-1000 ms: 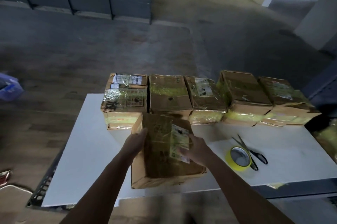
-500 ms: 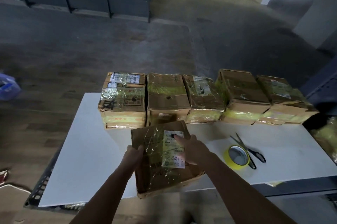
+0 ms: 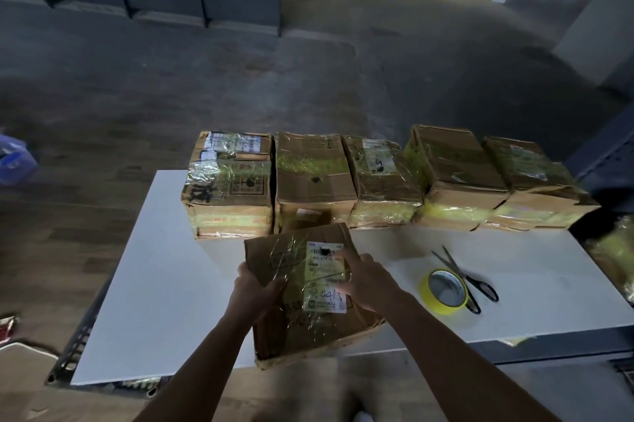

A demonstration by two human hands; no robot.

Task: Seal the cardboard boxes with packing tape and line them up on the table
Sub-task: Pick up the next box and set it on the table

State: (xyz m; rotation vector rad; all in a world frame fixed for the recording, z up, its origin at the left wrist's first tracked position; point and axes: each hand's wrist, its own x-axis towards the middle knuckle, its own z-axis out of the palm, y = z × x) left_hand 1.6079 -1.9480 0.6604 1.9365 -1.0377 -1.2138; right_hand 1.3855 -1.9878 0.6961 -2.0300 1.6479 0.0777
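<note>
Cardboard everywhere on this white table (image 3: pixel 164 284): 5 taped boxes (image 3: pixel 380 188) stand side by side in a row along its far edge, wrapped in clear and yellow film, the 2 on the right skewed a little out of line.

In front of that row, close to the 2nd from the left, the person has a 6th box (image 3: pixel 298 329) in both hands. It sits at a slant to the others, and its near end juts out past the table's front edge. I cannot tell whether its underside rests on the table. A white label (image 3: pixel 326 277) is stuck on its shiny top face.

The left hand (image 3: pixel 255 287) grips the box's left edge, fingers curled over onto the top. The right hand (image 3: pixel 367 279) lies on the top, fingers fairly straight and spread across the label, clasping nothing.

To the right, well apart from the hands, a yellow tape roll (image 3: pixel 425 287) lies flat with black-handled scissors (image 3: pixel 461 274) touching its far side.
</note>
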